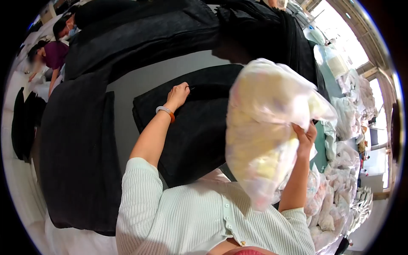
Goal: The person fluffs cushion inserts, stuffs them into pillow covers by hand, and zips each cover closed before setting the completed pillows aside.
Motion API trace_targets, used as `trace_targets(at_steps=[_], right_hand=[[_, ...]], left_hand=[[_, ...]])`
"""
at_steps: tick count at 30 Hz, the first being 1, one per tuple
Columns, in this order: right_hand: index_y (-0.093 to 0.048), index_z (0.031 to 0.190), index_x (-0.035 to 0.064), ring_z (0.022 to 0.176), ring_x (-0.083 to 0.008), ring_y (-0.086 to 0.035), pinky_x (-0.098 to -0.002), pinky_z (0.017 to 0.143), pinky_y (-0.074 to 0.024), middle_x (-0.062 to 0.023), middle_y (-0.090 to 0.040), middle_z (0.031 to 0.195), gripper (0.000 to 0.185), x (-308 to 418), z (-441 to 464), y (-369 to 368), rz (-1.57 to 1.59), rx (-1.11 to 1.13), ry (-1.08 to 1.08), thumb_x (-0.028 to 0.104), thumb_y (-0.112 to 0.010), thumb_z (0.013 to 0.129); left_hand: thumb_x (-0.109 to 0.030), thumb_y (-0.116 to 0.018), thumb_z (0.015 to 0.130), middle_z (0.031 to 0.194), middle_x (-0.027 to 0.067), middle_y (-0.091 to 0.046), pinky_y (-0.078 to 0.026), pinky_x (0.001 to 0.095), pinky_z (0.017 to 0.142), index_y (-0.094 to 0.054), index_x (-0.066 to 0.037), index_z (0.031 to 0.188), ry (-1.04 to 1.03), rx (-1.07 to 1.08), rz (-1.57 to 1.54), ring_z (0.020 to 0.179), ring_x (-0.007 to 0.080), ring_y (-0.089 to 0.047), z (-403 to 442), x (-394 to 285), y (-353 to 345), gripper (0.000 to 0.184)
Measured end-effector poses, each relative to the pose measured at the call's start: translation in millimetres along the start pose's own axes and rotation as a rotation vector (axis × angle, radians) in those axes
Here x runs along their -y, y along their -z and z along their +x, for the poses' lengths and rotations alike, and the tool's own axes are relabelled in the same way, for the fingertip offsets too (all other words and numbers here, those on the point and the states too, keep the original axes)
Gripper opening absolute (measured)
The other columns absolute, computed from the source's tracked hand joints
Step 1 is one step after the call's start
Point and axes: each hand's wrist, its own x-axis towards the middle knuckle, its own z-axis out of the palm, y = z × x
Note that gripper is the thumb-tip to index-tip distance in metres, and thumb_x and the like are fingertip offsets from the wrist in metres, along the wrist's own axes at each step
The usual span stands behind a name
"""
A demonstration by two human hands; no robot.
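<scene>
My right hand (307,135) is closed on a large clear plastic bag (265,123) full of pale yellow and pinkish soft pieces. It grips the bag's right side and holds it up in front of my body. My left hand (180,94), with a white and an orange bangle at the wrist, is over the folded black cloth (191,131). Its fingers are pinched together, with a small dark tip showing beside them; I cannot make out what that is. The bag hides the right part of this cloth.
More black cloth (78,153) lies in a long stack to the left, and thick piles (272,38) stand at the back. Grey table surface (127,85) shows between them. Filled plastic bags (331,191) are heaped at right. Two people (55,55) bend over at the far left.
</scene>
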Motion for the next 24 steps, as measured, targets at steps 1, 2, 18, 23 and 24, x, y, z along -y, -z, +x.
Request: trace_targets(at_steps=[1,2,18,23,24], right_hand=[[-0.071,0.084,-0.0040,0.081,-0.0193,-0.057,-0.0339,0.077,-0.0420,-0.0091,-0.067,0.082,0.015,7.1,7.4,-22.4,0.062,0.039,-0.006,0.010,-0.071,0.077],[-0.071,0.085,-0.0033,0.081,-0.0175,-0.057,-0.0315,0.074,-0.0423,-0.0072,-0.065,0.080,0.018,6.4,15.6,-39.6,-0.020,0.138,0.061,0.013,-0.071,0.079],[-0.064,0.105,0.0113,0.094,-0.0368,-0.061,-0.0436,0.079,-0.0488,-0.0182,-0.061,0.108,0.051,-7.6,2.1,-180.2,-0.398,0.279,0.036,0.044,-0.078,0.069],[-0.034,0.142,0.0060,0.127,-0.0307,-0.049,-0.0376,0.102,-0.0419,-0.0165,-0.050,0.135,0.074,-66.4,18.8,-191.9,0.128,-0.297,-0.217,0.029,-0.073,0.083],[-0.034,0.142,0.0060,0.127,-0.0307,-0.049,-0.0376,0.102,-0.0419,-0.0165,-0.050,0.135,0.074,-71.1,23.2,-186.2,0.126,-0.296,-0.236,0.029,-0.073,0.083]], left_hand=[[-0.023,-0.049,0.092,0.097,0.0219,-0.068,-0.050,0.0494,0.081,-0.063,-0.006,0.101,0.003,-0.012,0.006,0.095,0.0435,-0.062,7.4,4.1,2.9,0.025],[-0.024,-0.050,0.092,0.099,0.0223,-0.067,-0.050,0.0486,0.082,-0.063,-0.005,0.102,-0.031,0.016,-0.052,0.097,0.0432,-0.062,13.9,8.2,2.6,0.025],[-0.029,-0.073,0.080,0.109,0.0201,-0.067,-0.049,0.0391,0.092,-0.062,-0.005,0.115,-0.242,0.477,-0.028,0.107,0.0327,-0.063,40.7,-93.4,144.0,0.044],[-0.004,-0.062,0.078,0.104,0.0223,-0.067,-0.053,0.0454,0.086,-0.050,-0.003,0.133,-0.352,0.529,0.713,0.099,0.0388,-0.064,55.2,-106.5,119.9,0.056],[-0.004,-0.062,0.078,0.104,0.0223,-0.067,-0.053,0.0454,0.086,-0.050,-0.003,0.133,-0.350,0.548,0.713,0.099,0.0388,-0.064,52.0,-108.5,108.1,0.056]])
